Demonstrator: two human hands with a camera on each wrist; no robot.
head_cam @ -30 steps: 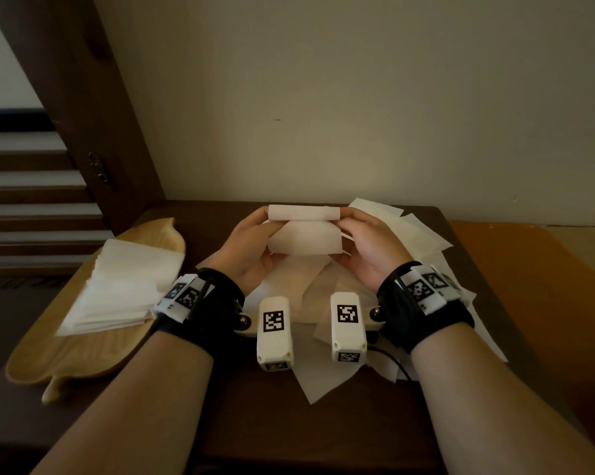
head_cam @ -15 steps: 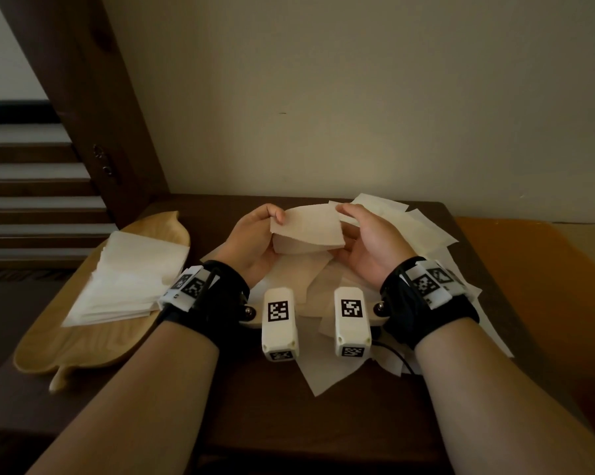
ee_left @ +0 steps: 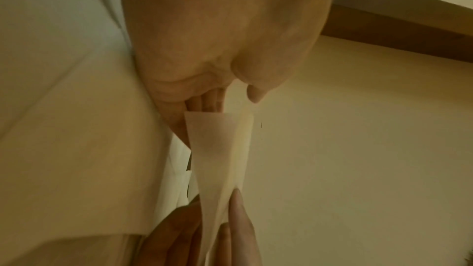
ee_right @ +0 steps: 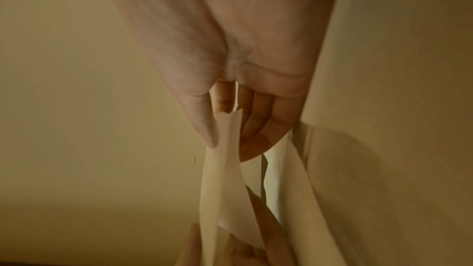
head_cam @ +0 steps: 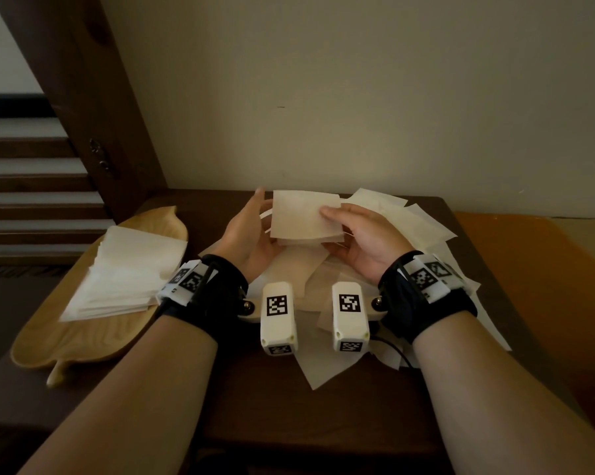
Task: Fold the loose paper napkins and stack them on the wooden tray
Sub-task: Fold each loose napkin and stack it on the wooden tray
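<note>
A folded paper napkin [head_cam: 304, 216] is held above the loose napkins [head_cam: 416, 222], near the back of the dark table [head_cam: 323, 423]. My right hand [head_cam: 344, 231] pinches its right edge, thumb on top and fingers [ee_right: 256, 126] beneath the napkin [ee_right: 222, 185]. My left hand [head_cam: 255, 222] is at its left edge. The left thumb [ee_left: 253, 95] is lifted off the napkin [ee_left: 217, 149] and the straight fingers lie behind it. At the left lies the leaf-shaped wooden tray [head_cam: 46, 344], carrying a stack of folded napkins [head_cam: 128, 272].
A wall rises right behind the table. A slanted dark wooden beam [head_cam: 94, 108] and stair steps [head_cam: 32, 173] stand at the back left. An orange surface [head_cam: 536, 275] adjoins the table on the right. Bare dark tabletop shows between my forearms.
The napkin was folded over and now lies flat between my hands. My left thumb has come off it, while my right thumb has come onto its top.
</note>
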